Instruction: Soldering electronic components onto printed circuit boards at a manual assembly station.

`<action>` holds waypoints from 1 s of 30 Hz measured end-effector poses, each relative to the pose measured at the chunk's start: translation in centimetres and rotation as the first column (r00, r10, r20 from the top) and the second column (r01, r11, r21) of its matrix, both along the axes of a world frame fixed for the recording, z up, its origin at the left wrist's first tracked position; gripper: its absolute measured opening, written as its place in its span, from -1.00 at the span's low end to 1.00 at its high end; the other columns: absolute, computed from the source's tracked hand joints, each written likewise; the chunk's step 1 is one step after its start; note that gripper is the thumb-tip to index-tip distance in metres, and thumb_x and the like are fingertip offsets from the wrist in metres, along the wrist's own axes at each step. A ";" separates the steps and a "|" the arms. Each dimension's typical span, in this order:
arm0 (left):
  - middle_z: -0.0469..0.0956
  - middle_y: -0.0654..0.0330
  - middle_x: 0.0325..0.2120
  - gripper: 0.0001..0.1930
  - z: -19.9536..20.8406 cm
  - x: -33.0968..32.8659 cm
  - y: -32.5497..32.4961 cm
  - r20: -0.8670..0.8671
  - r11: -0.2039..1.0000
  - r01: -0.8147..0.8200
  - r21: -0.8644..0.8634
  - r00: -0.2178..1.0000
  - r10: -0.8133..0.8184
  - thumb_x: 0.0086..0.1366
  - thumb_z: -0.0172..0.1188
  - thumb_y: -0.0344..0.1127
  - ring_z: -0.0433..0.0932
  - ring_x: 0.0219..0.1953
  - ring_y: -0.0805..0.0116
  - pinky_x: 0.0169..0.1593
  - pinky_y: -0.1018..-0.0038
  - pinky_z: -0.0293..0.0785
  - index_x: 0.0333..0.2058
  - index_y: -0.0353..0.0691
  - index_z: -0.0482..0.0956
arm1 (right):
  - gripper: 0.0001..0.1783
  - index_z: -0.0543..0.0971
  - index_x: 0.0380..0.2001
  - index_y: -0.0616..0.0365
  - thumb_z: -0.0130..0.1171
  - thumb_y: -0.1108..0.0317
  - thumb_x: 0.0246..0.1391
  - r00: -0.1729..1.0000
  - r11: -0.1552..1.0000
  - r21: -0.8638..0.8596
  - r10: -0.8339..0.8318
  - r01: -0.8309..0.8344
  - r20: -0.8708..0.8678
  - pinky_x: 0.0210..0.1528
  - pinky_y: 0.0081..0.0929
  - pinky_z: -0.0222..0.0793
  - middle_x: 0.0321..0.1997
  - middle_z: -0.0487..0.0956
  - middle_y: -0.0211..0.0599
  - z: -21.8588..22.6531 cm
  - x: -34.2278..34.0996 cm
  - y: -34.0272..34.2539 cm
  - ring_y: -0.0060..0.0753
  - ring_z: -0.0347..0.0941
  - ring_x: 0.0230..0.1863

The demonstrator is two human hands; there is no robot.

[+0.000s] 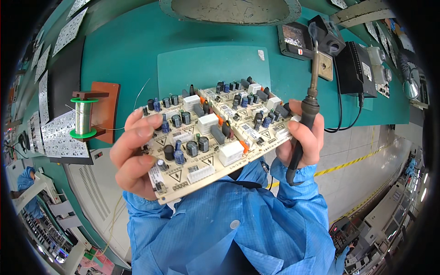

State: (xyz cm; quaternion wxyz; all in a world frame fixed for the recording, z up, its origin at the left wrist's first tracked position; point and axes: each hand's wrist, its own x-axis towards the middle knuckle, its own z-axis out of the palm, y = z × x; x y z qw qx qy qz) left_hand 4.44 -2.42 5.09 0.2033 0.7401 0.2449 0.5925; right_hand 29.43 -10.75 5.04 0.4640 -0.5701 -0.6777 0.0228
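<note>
2 hands hold 1 populated circuit board [215, 137] up over a green workbench [133, 50]. Bench surface is teal, with a lighter green mat [211, 64] lying on it behind the board. Blue sleeves [229, 224] fill the lower middle of the view. Board is cream-coloured, tilted, long edge running lower left to upper right, packed with dark cylindrical capacitors, white blocks and orange parts; it sits between both hands, raised off the bench, component side up.

Left hand [135, 153] clamps the board's left end, fingers curled over the top face, thumb side under the edge. Right hand [302, 140] grips the board's right end and also wraps a soldering iron [305, 121], fingers closed round its dark handle, tip pointing up and away toward the iron stand [327, 39].

Black power unit [360, 68] sits right of the stand, on the bench. Solder wire spool [83, 117] with green flanges stands upright on a brown block, left of the board. Bare white panel boards [57, 135] lie along the left bench edge.
</note>
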 end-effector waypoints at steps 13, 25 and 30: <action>0.49 -0.21 -0.15 -0.57 -0.2 -0.9 1.3 -0.276 0.991 -0.115 -0.067 0.957 0.093 0.07 0.25 -0.46 0.53 -0.15 0.03 -0.09 0.29 0.50 -0.08 -0.47 0.39 | -0.69 0.42 -0.13 -0.11 0.21 0.29 0.04 0.982 0.994 0.078 -0.060 0.075 -0.178 -0.09 -0.06 0.46 -0.13 0.41 0.01 -2.6 -0.5 -0.9 0.05 0.41 -0.05; 0.52 -0.15 -0.22 -0.55 0.4 -0.6 1.4 -0.281 0.996 -0.052 0.071 0.957 0.070 -0.05 0.32 -0.47 0.55 -0.24 0.04 -0.21 0.32 0.53 -0.13 -0.47 0.46 | -0.71 0.46 -0.20 -0.08 0.21 0.40 -0.03 0.872 0.994 0.097 0.008 0.046 -0.489 -0.03 -0.08 0.44 -0.04 0.38 0.08 -4.7 0.1 -2.5 0.01 0.40 0.01; 0.54 -0.12 -0.28 -0.57 1.3 0.5 1.5 -0.234 0.992 -0.088 0.092 0.966 0.108 -0.08 0.35 -0.46 0.57 -0.30 0.05 -0.25 0.31 0.54 -0.19 -0.47 0.49 | -0.73 0.47 -0.18 0.00 0.12 0.42 -0.03 0.877 0.969 0.243 0.074 0.051 -0.476 0.05 0.00 0.37 -0.05 0.39 0.05 -5.3 0.0 -1.3 0.01 0.36 0.03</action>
